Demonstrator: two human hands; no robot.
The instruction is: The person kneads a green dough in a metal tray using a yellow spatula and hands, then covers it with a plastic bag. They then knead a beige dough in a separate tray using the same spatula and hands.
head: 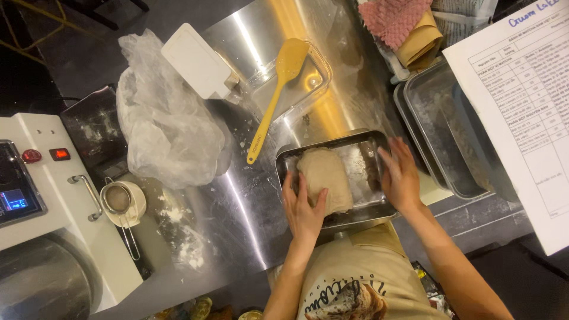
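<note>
At the worktop's near edge, the left hand [303,208] lies flat, fingers spread, on a dough slab [323,179] inside a metal tray [367,145]. The right hand [400,176], fingers extended, presses the tray's right rim, hiding that corner. The larger tray [428,101] beside it is partly covered by a paper sheet [521,112].

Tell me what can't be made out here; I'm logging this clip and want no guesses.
Head view only:
- Underside of the dough: hidden by the metal tray it lies in.
- Left hand palm: pressed against the dough, so the contact is unseen.
- Right hand fingertips: over the tray's rim, grip unclear.
- Paper sheet: cut off by the right edge.
- Sieve cup contents: too small to tell.
</note>
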